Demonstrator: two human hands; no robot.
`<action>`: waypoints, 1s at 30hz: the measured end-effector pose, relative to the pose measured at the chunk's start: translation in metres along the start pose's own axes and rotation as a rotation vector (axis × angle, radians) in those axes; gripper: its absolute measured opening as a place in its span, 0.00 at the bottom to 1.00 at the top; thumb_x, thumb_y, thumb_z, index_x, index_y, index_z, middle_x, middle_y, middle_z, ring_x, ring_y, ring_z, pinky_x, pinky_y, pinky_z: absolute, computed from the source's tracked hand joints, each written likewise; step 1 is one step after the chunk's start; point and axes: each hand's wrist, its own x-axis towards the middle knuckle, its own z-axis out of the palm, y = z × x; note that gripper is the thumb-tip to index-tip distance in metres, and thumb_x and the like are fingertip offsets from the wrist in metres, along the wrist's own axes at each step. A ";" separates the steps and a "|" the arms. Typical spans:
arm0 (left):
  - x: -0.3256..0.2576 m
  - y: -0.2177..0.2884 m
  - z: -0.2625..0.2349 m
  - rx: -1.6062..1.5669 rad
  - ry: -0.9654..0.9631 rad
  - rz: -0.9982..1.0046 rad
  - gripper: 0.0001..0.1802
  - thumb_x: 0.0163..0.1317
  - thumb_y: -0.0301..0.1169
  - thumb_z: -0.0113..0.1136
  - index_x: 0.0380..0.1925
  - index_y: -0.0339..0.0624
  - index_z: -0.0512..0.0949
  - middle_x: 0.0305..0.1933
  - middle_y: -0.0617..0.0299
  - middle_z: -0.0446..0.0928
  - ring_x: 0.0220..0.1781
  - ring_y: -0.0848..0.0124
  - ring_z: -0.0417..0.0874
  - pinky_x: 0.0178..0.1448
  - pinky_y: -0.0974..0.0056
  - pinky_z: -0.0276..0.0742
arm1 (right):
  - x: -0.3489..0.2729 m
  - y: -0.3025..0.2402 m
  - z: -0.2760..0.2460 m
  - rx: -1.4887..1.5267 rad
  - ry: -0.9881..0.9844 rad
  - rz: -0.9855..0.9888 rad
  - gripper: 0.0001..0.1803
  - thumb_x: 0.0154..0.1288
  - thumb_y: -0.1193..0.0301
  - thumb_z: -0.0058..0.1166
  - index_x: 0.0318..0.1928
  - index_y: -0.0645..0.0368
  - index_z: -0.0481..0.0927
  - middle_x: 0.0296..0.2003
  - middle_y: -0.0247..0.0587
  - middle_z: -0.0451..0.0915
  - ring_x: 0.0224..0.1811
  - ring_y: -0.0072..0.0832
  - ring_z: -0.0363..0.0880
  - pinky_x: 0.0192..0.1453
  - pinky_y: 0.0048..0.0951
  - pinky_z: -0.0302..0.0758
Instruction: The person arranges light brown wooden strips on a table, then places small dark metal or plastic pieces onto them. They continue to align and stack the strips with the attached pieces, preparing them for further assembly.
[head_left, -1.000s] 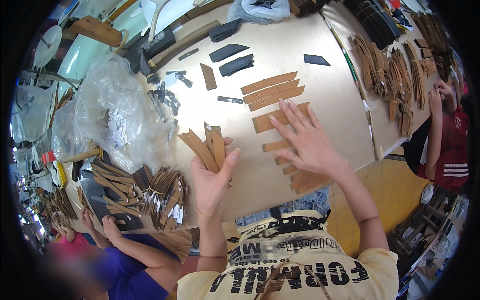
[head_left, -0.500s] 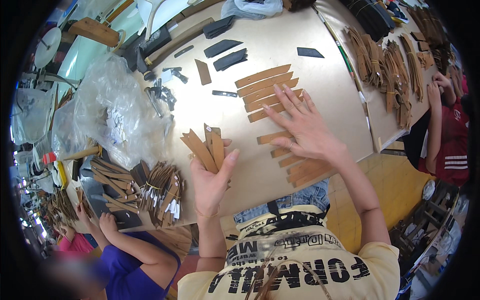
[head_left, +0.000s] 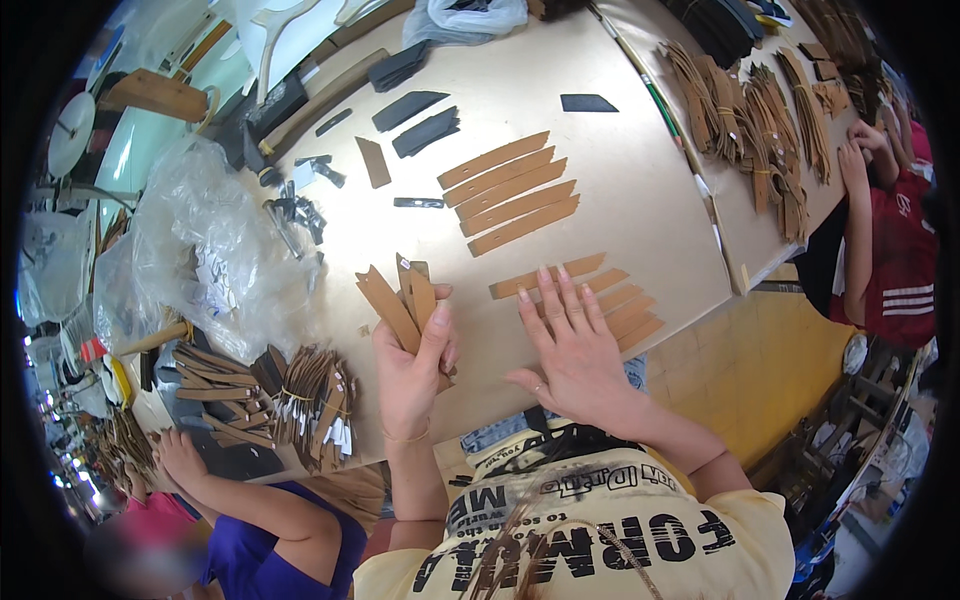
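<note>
My left hand (head_left: 408, 385) is closed round a small fan of brown leather strips (head_left: 388, 305), their ends sticking up past the thumb; one carries a small white tag. My right hand (head_left: 580, 365) lies flat with fingers outstretched, its fingertips on the near group of brown strips (head_left: 548, 276) close to the table's front edge. It partly covers some of them. Farther off, a row of several brown strips (head_left: 515, 200) lies side by side on the table, with pointed right ends, untouched by either hand.
Black pieces (head_left: 425, 132) and a brown piece (head_left: 373, 162) lie beyond the strips. Left are a clear plastic bag (head_left: 215, 260) and tied strip bundles (head_left: 315, 395). More bundles (head_left: 765, 130) lie at right. Co-workers' arms (head_left: 265, 510) reach in at both sides.
My right hand has moved from the far row of strips toward me, onto the near group. The left hand keeps its strips. The view has shifted slightly.
</note>
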 end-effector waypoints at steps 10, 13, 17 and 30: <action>0.000 -0.002 -0.002 0.050 -0.046 0.020 0.16 0.73 0.33 0.56 0.52 0.31 0.73 0.26 0.67 0.69 0.21 0.81 0.67 0.23 0.73 0.62 | 0.027 0.016 0.003 -0.054 0.109 -0.053 0.46 0.69 0.37 0.40 0.71 0.65 0.64 0.76 0.54 0.53 0.80 0.46 0.46 0.79 0.55 0.43; -0.003 -0.006 0.003 -0.059 -0.052 -0.025 0.18 0.75 0.38 0.53 0.52 0.33 0.75 0.28 0.67 0.73 0.21 0.81 0.70 0.23 0.74 0.65 | 0.028 0.017 -0.002 0.042 0.051 -0.047 0.45 0.69 0.40 0.45 0.74 0.62 0.59 0.77 0.54 0.49 0.81 0.46 0.42 0.79 0.60 0.40; -0.003 -0.009 0.012 -0.226 -0.218 -0.140 0.24 0.78 0.42 0.43 0.57 0.31 0.72 0.35 0.60 0.78 0.28 0.75 0.78 0.31 0.70 0.74 | 0.022 0.022 -0.026 0.295 0.194 -0.047 0.33 0.71 0.51 0.51 0.67 0.60 0.70 0.68 0.52 0.66 0.71 0.43 0.63 0.73 0.49 0.57; -0.008 -0.021 0.033 -0.162 -0.375 -0.190 0.14 0.74 0.31 0.54 0.53 0.33 0.73 0.46 0.57 0.81 0.43 0.73 0.84 0.43 0.69 0.80 | 0.026 0.025 -0.046 1.212 0.226 0.202 0.11 0.60 0.76 0.69 0.39 0.64 0.78 0.30 0.33 0.81 0.28 0.11 0.77 0.32 0.13 0.73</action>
